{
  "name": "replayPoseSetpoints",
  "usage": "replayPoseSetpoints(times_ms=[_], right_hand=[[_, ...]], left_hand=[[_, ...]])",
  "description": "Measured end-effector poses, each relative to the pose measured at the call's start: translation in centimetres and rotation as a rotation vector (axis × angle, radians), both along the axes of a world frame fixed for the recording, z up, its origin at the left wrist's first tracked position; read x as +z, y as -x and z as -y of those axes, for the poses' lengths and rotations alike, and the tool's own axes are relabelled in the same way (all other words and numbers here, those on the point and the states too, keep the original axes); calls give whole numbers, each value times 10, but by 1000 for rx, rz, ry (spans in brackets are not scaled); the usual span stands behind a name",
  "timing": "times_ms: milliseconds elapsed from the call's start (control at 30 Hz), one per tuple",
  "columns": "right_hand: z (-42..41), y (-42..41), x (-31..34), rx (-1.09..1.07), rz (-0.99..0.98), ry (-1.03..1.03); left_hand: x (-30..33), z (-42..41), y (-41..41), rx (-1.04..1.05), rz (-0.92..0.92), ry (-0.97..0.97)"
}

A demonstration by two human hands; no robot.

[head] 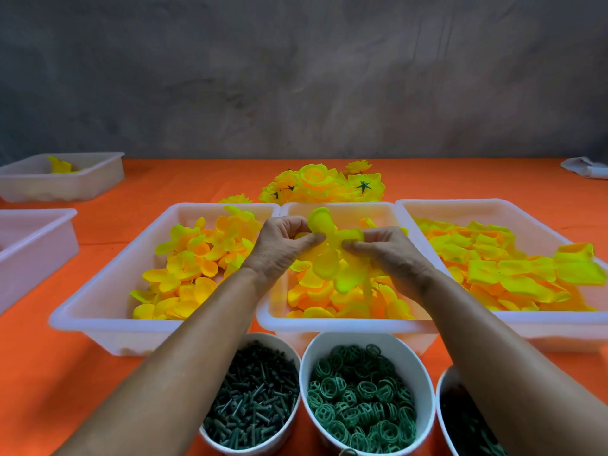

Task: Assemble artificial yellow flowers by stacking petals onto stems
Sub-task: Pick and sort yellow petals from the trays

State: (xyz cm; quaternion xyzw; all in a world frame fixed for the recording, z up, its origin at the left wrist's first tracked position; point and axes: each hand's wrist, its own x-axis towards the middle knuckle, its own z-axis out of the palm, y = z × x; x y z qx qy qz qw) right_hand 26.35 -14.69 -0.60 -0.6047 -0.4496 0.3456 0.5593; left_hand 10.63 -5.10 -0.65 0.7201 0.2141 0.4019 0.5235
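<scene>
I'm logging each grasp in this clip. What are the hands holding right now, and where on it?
Both hands pinch one yellow petal piece near its centre: left hand from the left, right hand from the right. Its lobes hang free.

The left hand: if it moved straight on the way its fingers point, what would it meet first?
Probably the right hand. The left hand points toward it across the petal piece both pinch; depth is unclear.

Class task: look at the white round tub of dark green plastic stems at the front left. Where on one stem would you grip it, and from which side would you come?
Probably by the shaft, from above. The dark green plastic stems lie jumbled in the white round tub, open only upward, and their thin shafts suit a thumb-and-finger pinch. Pick one lying on top.
</scene>
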Motion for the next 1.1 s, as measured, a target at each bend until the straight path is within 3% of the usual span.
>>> replayPoseSetpoints(times_ms=[200, 767, 1100], right_hand=[[1, 0, -1, -64, 16, -88], [-1, 0, -6, -39, 136, -88], [2, 5, -1, -31, 191, -120]], left_hand=[[-1, -2, 1, 20, -137, -36], [-3, -1, 1, -59, -44, 63], [0, -2, 0, 55, -3, 31]])
